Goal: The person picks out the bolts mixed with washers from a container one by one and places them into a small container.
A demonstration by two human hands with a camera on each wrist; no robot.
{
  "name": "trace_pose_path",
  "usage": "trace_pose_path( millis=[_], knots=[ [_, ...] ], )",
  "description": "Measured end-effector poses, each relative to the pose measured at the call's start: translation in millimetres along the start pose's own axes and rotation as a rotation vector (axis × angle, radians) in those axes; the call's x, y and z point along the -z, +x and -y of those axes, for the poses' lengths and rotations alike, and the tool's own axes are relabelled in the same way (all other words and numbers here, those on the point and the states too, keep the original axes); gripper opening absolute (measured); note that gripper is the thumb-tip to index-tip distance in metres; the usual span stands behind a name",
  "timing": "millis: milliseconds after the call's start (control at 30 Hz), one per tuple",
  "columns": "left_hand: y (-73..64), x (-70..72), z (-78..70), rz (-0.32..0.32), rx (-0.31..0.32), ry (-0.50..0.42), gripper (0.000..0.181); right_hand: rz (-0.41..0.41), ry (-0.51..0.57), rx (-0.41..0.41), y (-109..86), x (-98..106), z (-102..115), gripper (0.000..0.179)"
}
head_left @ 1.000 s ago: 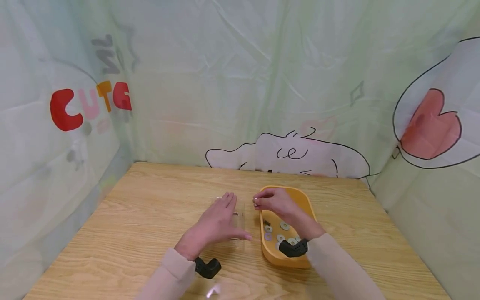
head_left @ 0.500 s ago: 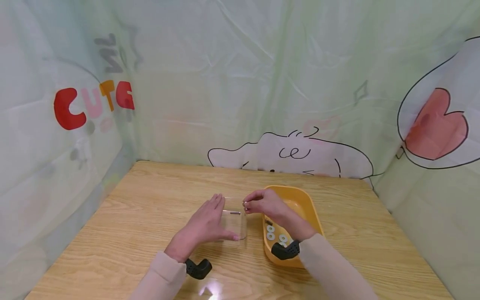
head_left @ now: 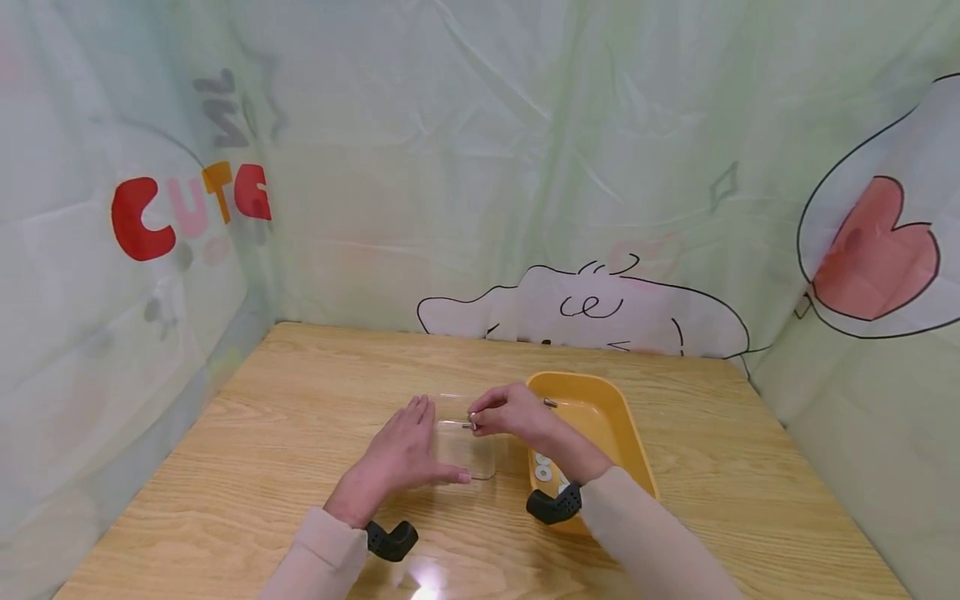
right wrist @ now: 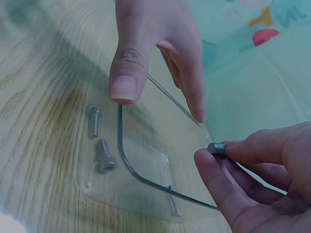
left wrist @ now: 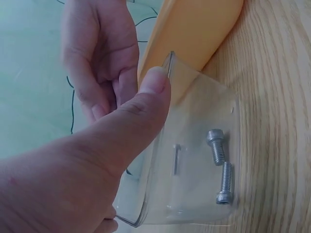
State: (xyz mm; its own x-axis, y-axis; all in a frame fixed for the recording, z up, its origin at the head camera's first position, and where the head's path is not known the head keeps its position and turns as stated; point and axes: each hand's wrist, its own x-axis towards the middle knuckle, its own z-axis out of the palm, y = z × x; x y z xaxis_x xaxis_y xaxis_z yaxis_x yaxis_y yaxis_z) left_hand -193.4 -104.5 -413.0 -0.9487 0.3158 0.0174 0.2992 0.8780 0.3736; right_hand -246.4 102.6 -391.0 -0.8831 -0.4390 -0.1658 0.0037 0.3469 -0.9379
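Note:
My left hand (head_left: pixel 405 450) lies across the left side of a clear plastic box (left wrist: pixel 199 107), thumb stretched to the near rim and straight fingers at the far one. Two socket-head bolts (left wrist: pixel 217 145) lie on the box's floor in the left wrist view. Between thumb and index finger, my right hand (head_left: pixel 521 417) pinches a small metal bolt (right wrist: pixel 216 148) over the box's rim; the fingers hide most of its length. A thinner-looking metal bolt shape (right wrist: pixel 174 200) shows through the clear wall.
A yellow bin (head_left: pixel 628 433) stands to the right of the box, partly under my right forearm. Inside it lie several flat washers (head_left: pixel 543 472) and a metal bolt (head_left: pixel 550 403). The wooden table (head_left: pixel 337 367) meets a printed curtain (head_left: pixel 375 208) at the back.
My right hand has moved left from over the yellow bin to above the clear box, carrying the bolt. My left hand has shifted slightly left and stays on the box.

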Motion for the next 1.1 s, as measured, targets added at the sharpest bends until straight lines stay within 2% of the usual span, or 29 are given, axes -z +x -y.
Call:
trace_pose_path(
  millis=[167, 400, 700, 1100],
  knots=[
    [0.1, -1.2, 1.0, 0.002, 0.007, 0.002, 0.127, 0.019, -0.028, -0.008, 3.0, -6, 0, 0.019],
    [0.5, 0.2, -1.7, 0.025, 0.023, 0.012, 0.127, 0.005, -0.082, -0.046, 5.1, -13, 2, 0.017],
    [-2.0, 2.1, -3.9, 0.039, 0.033, -0.02, 0.124, 0.045, -0.189, -0.02, 3.7, -20, 4, 0.016],
    [-1.5, 2.0, -3.7, 0.044, 0.039, -0.027, 0.124, 0.076, -0.13, -0.001, 3.0, -14, -1, 0.022]
  ],
)
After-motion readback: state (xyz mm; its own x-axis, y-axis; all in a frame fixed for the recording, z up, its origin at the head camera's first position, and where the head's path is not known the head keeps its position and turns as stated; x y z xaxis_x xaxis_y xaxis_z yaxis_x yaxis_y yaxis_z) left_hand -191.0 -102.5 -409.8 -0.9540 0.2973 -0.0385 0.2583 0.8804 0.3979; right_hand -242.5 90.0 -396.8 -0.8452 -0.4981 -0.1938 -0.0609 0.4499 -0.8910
